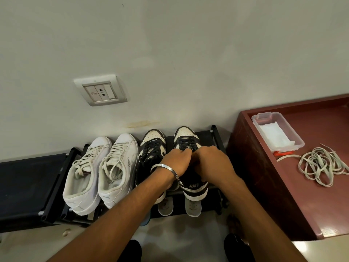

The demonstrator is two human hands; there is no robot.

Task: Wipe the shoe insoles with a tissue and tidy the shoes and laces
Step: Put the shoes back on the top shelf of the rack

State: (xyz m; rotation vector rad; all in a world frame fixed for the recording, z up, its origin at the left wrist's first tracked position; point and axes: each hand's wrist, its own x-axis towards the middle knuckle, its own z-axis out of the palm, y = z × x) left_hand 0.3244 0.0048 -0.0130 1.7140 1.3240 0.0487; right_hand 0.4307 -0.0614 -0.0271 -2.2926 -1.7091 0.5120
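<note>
Meanwhile, clear tub (294, 137) holds tissues (273, 136); left hand (176, 161), right hand (213, 163) grips pinching black laces (186, 143).

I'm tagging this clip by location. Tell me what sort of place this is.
Probably a home entryway or shoe corner: a low black shoe rack holding sneakers stands against a plain wall with a wall socket, beside a reddish-brown cabinet carrying loose laces.
</note>
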